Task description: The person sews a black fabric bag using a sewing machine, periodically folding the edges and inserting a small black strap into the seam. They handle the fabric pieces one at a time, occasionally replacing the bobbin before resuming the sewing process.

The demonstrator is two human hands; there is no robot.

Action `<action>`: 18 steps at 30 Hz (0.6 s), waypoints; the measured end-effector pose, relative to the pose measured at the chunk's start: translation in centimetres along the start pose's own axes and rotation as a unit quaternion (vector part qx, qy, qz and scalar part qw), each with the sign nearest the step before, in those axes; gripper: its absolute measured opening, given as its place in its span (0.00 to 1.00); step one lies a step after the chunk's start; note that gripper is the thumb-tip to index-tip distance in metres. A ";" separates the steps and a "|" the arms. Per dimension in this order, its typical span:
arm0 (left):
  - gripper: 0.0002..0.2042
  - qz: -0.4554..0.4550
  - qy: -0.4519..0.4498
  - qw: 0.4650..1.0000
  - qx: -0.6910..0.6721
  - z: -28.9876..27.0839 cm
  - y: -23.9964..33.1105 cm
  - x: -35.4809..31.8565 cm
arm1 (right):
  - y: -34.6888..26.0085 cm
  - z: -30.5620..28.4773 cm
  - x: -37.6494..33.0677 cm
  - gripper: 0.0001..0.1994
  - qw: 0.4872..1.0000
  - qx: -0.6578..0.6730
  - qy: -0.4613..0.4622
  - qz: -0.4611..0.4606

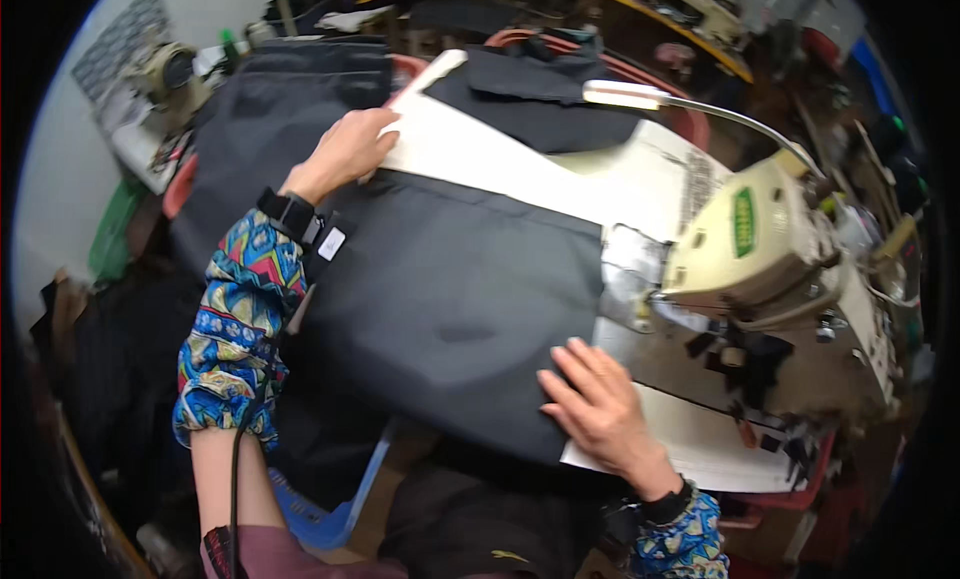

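Observation:
A large dark grey fabric piece [460, 289] lies across the white worktable [490, 151] and hangs over its near edge. On the right part of this cloth rests my right hand [600, 409], flat with its fingers spread. My left hand [348, 151] is at the far left, above the cloth's upper left corner and beside the table's white edge. Its fingers are slightly bent and apart, and I see nothing held in them. The cream sewing machine [745, 234] stands to the right of the cloth, its needle area near the cloth's right edge.
More dark fabric [290, 109] is piled at the far left, and another dark heap [540, 84] sits in a red tub behind the table. A lamp [625, 95] on a bent neck reaches over the table. Black scraps [750, 364] lie below the machine. A blue crate [335, 509] stands below.

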State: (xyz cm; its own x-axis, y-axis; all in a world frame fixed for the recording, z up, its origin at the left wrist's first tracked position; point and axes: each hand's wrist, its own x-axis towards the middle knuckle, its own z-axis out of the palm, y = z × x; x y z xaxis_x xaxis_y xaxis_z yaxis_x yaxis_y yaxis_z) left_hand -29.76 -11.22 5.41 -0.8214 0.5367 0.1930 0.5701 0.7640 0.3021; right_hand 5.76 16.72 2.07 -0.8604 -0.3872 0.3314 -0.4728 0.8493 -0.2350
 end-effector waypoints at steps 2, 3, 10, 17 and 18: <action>0.17 -0.053 0.123 0.985 0.109 1.6 -5.2 -5.4 | 0.4 0.4 0.1 0.20 1.000 -0.001 0.001 -0.007; 0.17 -0.017 0.206 0.963 0.174 4.1 -8.1 -7.3 | 0.5 0.4 0.2 0.20 1.000 -0.010 -0.002 -0.001; 0.17 -0.146 0.110 0.979 -0.094 0.3 -5.9 -12.7 | 0.4 1.0 0.2 0.18 1.000 -0.022 0.009 0.008; 0.19 -0.169 0.248 0.952 -0.063 -6.1 -6.8 -11.9 | -0.7 0.8 0.3 0.17 0.999 -0.019 0.026 0.005; 0.18 -0.131 0.292 0.946 -0.040 -6.7 -5.4 -11.1 | -0.6 0.8 0.2 0.17 0.999 -0.024 0.024 0.014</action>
State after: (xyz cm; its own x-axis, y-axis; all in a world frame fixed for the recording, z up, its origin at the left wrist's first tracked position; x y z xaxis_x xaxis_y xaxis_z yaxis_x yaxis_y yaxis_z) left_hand -23.84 -23.71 7.88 -0.8160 0.0243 0.5776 0.3614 0.8012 0.4770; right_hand 5.66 15.85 1.53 -0.8619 -0.3467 0.3699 -0.4386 0.8759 -0.2009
